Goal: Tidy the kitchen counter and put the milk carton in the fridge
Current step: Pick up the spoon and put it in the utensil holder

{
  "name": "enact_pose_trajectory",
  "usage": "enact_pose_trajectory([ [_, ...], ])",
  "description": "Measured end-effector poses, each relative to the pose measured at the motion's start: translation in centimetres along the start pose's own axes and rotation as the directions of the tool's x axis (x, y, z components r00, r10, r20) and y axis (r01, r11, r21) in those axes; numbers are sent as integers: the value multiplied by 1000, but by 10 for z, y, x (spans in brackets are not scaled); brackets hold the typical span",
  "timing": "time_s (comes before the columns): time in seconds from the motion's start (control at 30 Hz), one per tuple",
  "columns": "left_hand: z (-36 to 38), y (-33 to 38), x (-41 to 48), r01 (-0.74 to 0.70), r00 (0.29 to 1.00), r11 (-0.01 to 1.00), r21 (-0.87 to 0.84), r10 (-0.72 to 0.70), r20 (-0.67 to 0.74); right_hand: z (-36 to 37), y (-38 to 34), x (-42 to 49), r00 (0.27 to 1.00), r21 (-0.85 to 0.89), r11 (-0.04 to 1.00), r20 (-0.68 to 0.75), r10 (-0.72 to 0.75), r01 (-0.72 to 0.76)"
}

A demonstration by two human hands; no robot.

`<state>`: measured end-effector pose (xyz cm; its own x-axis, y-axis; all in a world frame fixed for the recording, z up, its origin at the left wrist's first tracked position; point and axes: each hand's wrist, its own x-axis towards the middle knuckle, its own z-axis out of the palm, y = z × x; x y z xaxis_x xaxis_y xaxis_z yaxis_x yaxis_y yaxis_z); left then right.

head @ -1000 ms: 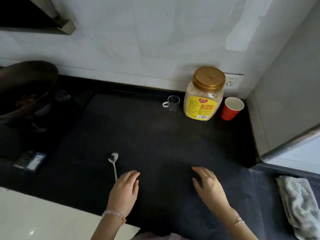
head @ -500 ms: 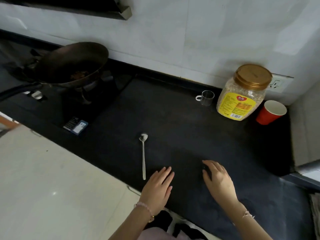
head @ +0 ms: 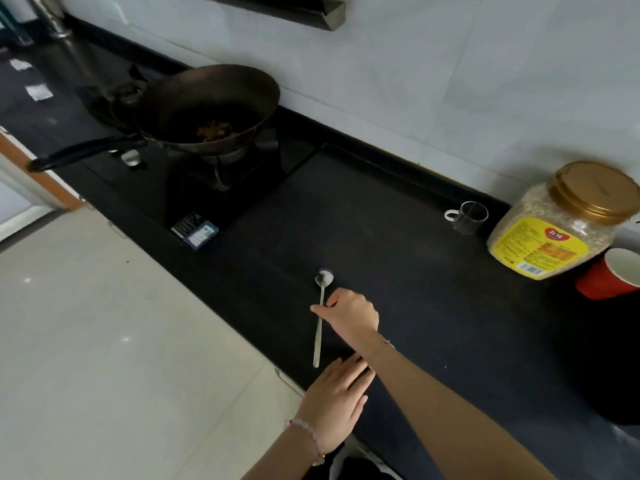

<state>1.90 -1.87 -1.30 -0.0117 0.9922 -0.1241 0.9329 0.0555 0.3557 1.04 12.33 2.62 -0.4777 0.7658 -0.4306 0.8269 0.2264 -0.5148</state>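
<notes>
A metal spoon (head: 324, 278) lies on the black counter (head: 433, 317) near its front edge, bowl pointing away from me. My right hand (head: 351, 315) reaches across to it, with thumb and fingertips pinched on the middle of the handle. Below it, my left hand (head: 332, 403) rests flat on the counter's front edge, fingers extended and holding nothing. No milk carton is in view.
A dark wok (head: 211, 105) with food scraps sits on the stove at the left, its handle sticking out over the front edge. A small dark box (head: 195, 230) lies by the stove. A glass mug (head: 469, 216), an oat jar (head: 554, 230) and a red paper cup (head: 613, 275) stand at the right.
The view has swung left, bringing the stove and wok into sight. My right hand crossed leftward onto the spoon handle. My left hand slid back toward the counter's edge.
</notes>
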Motion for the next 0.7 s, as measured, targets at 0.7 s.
enact_pose_trajectory([
  [0.7, 1, -15, 5, -85, 995, 996, 11, 84, 47, -62, 55, -2, 966, 802, 560, 77, 246, -206],
])
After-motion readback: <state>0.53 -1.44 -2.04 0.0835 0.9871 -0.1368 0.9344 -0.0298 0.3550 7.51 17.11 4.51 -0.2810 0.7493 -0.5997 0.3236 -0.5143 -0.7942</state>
